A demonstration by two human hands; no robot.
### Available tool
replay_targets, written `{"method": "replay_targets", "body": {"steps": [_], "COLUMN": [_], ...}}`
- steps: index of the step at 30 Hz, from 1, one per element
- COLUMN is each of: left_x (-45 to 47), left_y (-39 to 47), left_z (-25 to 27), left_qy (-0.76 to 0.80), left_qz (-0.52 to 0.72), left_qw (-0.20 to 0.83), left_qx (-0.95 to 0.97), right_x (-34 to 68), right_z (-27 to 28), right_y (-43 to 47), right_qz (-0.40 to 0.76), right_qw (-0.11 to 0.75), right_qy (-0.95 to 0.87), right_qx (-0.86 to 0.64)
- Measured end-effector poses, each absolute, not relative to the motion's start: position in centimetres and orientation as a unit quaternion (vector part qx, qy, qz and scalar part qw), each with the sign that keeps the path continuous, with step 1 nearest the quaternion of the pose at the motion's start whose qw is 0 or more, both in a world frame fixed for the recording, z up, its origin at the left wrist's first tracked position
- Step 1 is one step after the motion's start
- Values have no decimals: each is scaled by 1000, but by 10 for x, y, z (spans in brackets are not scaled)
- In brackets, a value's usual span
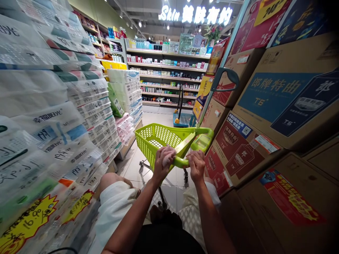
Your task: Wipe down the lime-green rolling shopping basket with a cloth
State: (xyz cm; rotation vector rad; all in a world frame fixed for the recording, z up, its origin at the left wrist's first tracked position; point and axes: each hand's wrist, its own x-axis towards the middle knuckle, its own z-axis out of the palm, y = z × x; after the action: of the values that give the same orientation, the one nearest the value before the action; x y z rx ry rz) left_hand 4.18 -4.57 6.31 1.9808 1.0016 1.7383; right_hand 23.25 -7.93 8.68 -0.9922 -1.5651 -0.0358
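A lime-green shopping cart [152, 135] with a perforated basket stands just in front of my knees, and its basket looks empty. My left hand [160, 165] is closed around a crumpled pale pink cloth [168, 155], which rests against the left part of the cart handle [181, 162]. On the other side, my right hand [197, 165] is closed with its fingertips on the same handle; the palm side is hidden. A cream-coloured panel [185, 141] slants across the cart between the basket and the handle.
Plastic-wrapped paper packs [87, 88] are piled high at left. Stacked cartons [275, 88] line the right, with a grey-green trolley handle [225, 79] leaning beside them. A blue platform trolley [182, 119] stands ahead on the tiled floor [156, 112], before the shelves [169, 65].
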Motion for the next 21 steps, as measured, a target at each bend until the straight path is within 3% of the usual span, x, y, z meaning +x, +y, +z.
{"method": "replay_targets", "body": {"steps": [6, 11, 15, 18, 21], "left_x": [53, 44, 43, 50, 57], "left_y": [-47, -34, -33, -35, -46], "left_z": [4, -64, -56, -45, -67], "left_qy": [375, 474, 480, 464, 452], "left_qz": [680, 702, 696, 698, 685], "left_qw": [89, 158, 182, 116, 56], "left_qx": [624, 508, 501, 533, 569], "right_x": [234, 232, 231, 232, 233], "right_z": [88, 88, 89, 89, 89], "right_y": [-79, -77, -76, -76, -77], "right_qz": [-25, -29, -21, -21, -18], "right_qw": [593, 603, 603, 605, 605], "right_qy": [-682, -676, -674, -677, -674], "right_qx": [-428, -423, -426, -419, -425]}}
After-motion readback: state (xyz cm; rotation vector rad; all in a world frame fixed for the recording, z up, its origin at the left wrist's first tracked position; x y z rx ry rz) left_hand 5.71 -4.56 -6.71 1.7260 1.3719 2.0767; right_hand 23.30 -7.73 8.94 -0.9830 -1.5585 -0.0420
